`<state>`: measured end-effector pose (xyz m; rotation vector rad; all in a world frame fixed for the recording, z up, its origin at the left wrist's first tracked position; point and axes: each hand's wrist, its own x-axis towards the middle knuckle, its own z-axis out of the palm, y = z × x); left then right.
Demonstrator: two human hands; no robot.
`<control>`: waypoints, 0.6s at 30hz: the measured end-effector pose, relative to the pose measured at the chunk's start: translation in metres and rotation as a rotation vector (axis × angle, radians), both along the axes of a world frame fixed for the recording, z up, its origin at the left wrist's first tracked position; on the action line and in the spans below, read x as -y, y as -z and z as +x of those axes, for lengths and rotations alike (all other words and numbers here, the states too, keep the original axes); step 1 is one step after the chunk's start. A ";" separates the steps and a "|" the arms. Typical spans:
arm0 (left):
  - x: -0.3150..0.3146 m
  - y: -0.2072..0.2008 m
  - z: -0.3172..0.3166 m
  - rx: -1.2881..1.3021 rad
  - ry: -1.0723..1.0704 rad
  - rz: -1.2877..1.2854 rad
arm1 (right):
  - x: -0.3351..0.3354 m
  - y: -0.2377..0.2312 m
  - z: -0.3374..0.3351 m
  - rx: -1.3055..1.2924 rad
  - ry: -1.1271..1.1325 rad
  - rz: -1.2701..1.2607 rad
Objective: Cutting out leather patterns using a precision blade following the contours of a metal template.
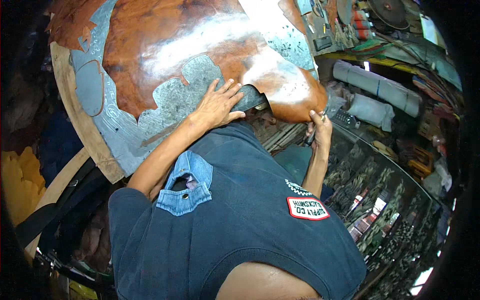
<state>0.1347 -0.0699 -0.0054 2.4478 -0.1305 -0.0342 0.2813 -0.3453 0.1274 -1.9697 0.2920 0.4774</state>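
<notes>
A large sheet of glossy brown leather (pixel 131 60) covers the worktable, with cut-out edges along its near side. Beneath it shows a grey, scuffed metal-like surface (pixel 172 102). My left hand (pixel 216 105) lies flat on that grey surface, fingers spread, just left of a curved notch in the leather's edge. At the hide's right corner, my right hand (pixel 322 131) is closed round a slim dark-handled tool (pixel 310 138). Its thumb is at the leather's edge. The tool's working end is too small to make out, so I cannot tell its kind.
A wooden edge (pixel 75 110) borders the table at left, near a loose grey rounded piece (pixel 90 89). Wrapped rolls (pixel 377 87) lie on the right, behind a glass-topped case (pixel 370 195) of braided pieces. Hand tools (pixel 320 20) hang or lie at far right.
</notes>
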 end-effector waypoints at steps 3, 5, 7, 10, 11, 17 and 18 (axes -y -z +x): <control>-0.009 0.006 -0.004 0.010 0.015 -0.016 | -0.014 -0.011 0.009 0.040 -0.095 -0.088; -0.011 0.003 -0.009 0.005 -0.011 -0.013 | -0.023 -0.006 0.012 0.071 -0.204 -0.230; -0.020 -0.025 -0.010 -0.062 0.056 -0.033 | 0.023 0.035 0.029 0.273 -0.302 -0.619; -0.051 -0.030 -0.026 0.016 -0.145 -0.498 | 0.053 0.056 0.009 0.334 -0.332 -0.633; -0.068 -0.036 -0.037 0.155 -0.252 -0.556 | 0.066 0.063 0.006 0.289 -0.294 -0.712; -0.215 -0.019 -0.138 -0.128 -1.380 0.334 | 0.069 0.111 -0.017 0.283 -0.295 -0.505; -0.233 -0.018 -0.147 -0.282 -1.397 0.253 | 0.036 0.098 -0.026 0.310 -0.349 -0.603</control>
